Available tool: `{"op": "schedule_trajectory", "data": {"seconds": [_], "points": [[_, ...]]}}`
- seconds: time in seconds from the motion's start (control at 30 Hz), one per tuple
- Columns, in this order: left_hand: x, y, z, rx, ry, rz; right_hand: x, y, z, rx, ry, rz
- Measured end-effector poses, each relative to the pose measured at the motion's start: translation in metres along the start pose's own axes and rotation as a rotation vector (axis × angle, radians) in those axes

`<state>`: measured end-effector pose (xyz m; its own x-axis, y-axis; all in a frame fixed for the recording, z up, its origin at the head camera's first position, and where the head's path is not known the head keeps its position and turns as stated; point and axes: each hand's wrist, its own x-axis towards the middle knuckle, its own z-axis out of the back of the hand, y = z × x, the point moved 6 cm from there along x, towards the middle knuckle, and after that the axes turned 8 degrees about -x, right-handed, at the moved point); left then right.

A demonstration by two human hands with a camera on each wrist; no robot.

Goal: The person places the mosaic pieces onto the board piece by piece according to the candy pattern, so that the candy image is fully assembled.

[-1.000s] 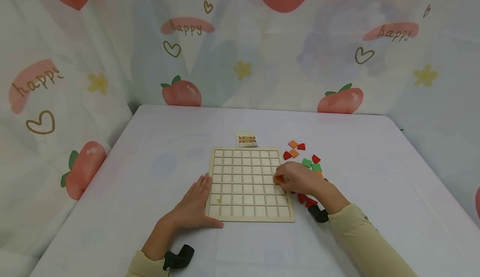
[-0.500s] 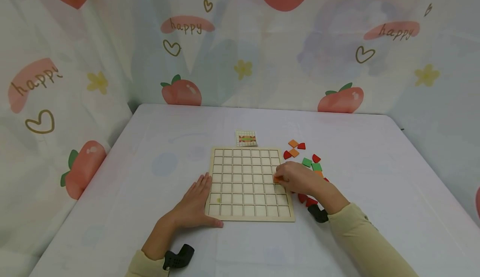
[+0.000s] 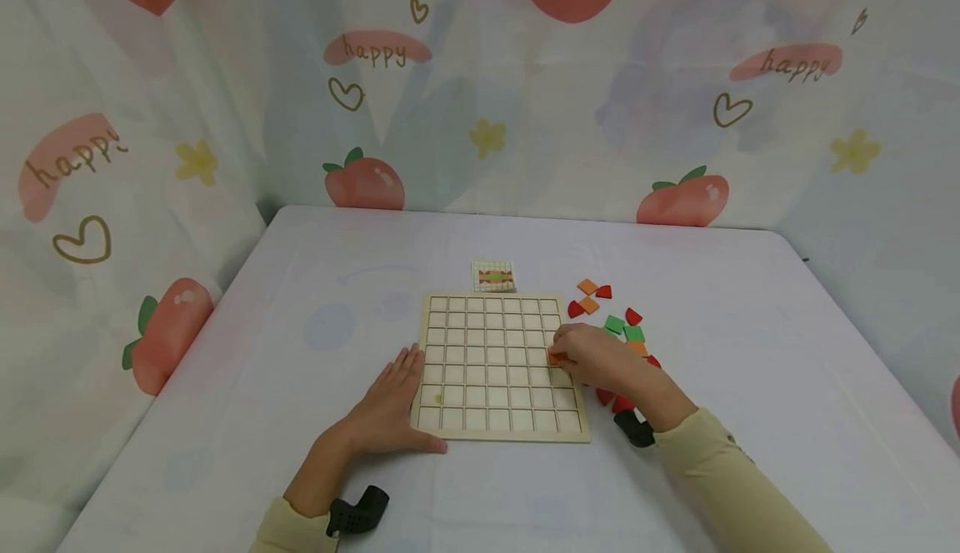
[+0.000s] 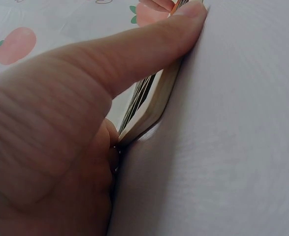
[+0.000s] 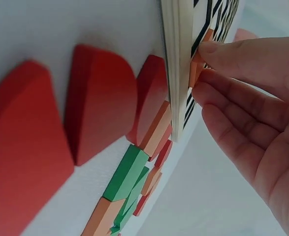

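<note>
A pale wooden grid board (image 3: 497, 376) lies flat on the white table. My left hand (image 3: 387, 407) rests at its left edge, fingers straight along the side and thumb by the near left corner. In the left wrist view the thumb (image 4: 134, 51) lies along the board's rim. Over the right-hand columns, my right hand (image 3: 600, 357) pinches an orange tile (image 5: 198, 64) between thumb and fingertips. That tile is at the grid's surface; whether it sits fully in a cell cannot be told. Most of it is hidden by the fingers in the head view.
Right of the board lie loose pieces: orange tiles (image 3: 587, 286), green tiles (image 3: 614, 325) and red rounded pieces (image 5: 102, 103). Some are under my right wrist. A small pattern card (image 3: 494, 276) stands behind the board. Printed curtains border the table's back and sides.
Hands, board and orange tile stay in nearly the same place. Only a slight shift of the head view shows.
</note>
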<state>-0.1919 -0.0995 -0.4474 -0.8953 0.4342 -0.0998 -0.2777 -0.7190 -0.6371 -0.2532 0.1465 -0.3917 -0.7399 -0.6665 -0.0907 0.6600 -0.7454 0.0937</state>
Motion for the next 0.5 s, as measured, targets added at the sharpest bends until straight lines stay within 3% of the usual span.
{"op": "schedule_trajectory", "data": {"seconds": [0.37,0.5], "points": [[0.0001,0.0001,0.0003,-0.006,-0.005,0.003,0.0006,-0.0021,0.0002,-0.006,-0.042,0.019],[0.0007,0.0000,-0.0005,0.004,-0.001,-0.001,0.0007,-0.0087,0.0036,0.034,-0.092,0.019]]}}
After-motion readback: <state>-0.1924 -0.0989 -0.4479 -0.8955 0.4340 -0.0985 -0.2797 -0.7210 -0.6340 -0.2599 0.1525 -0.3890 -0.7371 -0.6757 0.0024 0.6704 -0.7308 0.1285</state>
